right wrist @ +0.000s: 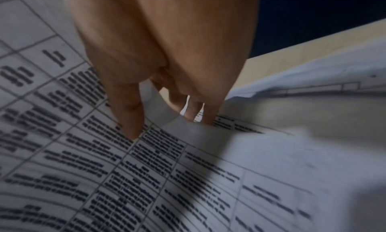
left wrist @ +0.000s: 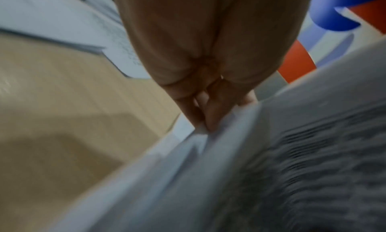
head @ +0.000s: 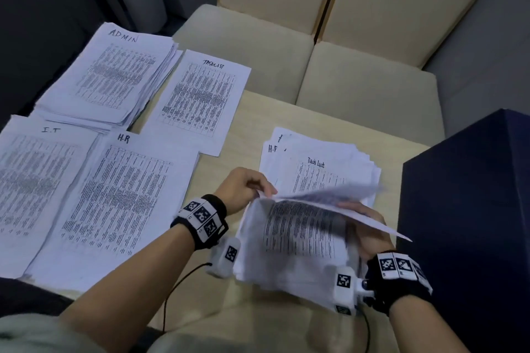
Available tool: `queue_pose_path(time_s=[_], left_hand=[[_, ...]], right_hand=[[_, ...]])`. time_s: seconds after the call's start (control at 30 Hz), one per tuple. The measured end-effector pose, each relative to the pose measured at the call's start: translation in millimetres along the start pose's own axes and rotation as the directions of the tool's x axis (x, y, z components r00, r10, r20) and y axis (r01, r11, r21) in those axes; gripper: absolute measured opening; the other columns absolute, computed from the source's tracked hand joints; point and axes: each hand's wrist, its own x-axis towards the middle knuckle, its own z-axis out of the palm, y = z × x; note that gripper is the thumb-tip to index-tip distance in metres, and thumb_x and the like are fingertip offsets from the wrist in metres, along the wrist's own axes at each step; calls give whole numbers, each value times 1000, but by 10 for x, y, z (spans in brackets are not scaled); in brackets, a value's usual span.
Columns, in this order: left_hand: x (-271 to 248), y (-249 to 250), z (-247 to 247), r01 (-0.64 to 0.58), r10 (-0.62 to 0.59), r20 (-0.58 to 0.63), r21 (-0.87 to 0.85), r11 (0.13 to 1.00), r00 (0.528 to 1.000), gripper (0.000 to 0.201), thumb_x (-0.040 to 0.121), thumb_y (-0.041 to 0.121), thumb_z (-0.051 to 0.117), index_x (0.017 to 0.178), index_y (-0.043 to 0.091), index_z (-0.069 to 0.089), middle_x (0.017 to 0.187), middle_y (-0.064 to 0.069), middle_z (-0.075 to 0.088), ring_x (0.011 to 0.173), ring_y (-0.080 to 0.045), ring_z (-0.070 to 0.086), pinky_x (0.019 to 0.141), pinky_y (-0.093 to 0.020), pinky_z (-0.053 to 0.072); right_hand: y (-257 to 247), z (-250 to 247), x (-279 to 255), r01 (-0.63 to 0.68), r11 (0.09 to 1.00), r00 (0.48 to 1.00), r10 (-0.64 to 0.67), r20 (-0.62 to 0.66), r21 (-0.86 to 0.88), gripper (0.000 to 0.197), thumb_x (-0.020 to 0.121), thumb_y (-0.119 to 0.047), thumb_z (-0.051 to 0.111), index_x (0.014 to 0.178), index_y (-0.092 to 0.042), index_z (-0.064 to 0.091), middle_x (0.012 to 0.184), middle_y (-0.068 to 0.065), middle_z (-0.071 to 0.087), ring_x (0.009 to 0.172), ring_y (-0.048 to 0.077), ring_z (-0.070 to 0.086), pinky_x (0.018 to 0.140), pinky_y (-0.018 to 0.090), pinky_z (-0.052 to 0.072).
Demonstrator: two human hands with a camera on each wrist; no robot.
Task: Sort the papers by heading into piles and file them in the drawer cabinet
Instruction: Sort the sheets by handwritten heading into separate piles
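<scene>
White printed sheets lie bunched in my right hand, thumb on top and fingers beneath, while my left hand pinches the top sheet's far corner, lifting it to read its heading before choosing among the labelled piles at the table's left.

White printed table sheets, one lifted, held between both hands; sorted piles left of them; unsorted stack just beyond.
</scene>
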Motion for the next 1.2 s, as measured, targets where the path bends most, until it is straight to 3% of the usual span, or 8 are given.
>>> queue_pose_path(time_s=[0.1,0.23,0.53,0.67,0.77,1.03,1.13,1.2], left_hand=[[79,1,157,87,-91,-39,-94,992,995,50,73,-27,42,94,11,68,121,-8,65,110,-17,64,80,-29,56],[261,-85,300,253,-108,-500,231,940,859,21,84,6,62,101,17,56,110,-6,61,90,-20,60,76,-28,46],[379,-174,720,307,-58,-347,726,616,936,33,89,32,63,109,7,57,112,-10,55,99,-29,55,86,-40,47],[243,32,578,176,-136,-293,113,978,946,65,95,66,33,62,15,53,62,2,57,57,-15,52,63,-31,42],[95,314,420,237,-253,-94,-152,960,963,72,82,83,22,74,20,57,73,6,58,64,-8,53,70,-23,43],[151,432,213,-143,59,-505,-130,981,861,39,83,33,77,103,1,65,91,-13,72,82,-22,71,70,-34,59],[163,226,178,-26,-10,-535,-61,998,845,35,88,40,68,104,8,64,95,-13,71,91,-32,68,81,-50,57],[116,126,96,63,-87,-528,-63,996,845,23,96,32,60,99,9,61,91,-6,69,90,-28,67,82,-39,55]], right_hand=[[6,-56,-24,-49,982,983,15,-182,-181,19,85,4,62,94,-9,73,97,8,75,81,16,69,73,28,53],[120,-200,49,-129,984,908,65,-414,-127,14,60,-11,70,73,-6,73,67,5,72,79,32,67,74,39,51],[72,-307,30,-13,998,852,-19,-524,-58,45,79,4,61,118,-17,53,113,14,65,98,28,62,91,40,51],[-113,-251,86,77,997,879,-61,-473,13,48,79,-8,66,124,-21,55,116,5,63,107,20,57,86,31,46],[-308,-36,77,203,978,943,-182,-278,49,28,88,-24,70,115,-18,66,115,0,67,109,14,59,95,28,48],[-702,848,-133,662,730,693,-682,-232,-170,24,105,-21,41,81,-22,42,64,-19,41,59,0,37,55,22,34],[-497,990,-122,551,799,799,-588,-125,-240,20,102,-24,53,119,-14,56,102,-17,65,95,4,63,88,33,53],[-337,1061,-69,423,835,873,-480,-91,-351,25,97,-29,62,117,-18,51,99,-12,62,93,11,61,84,37,50]])
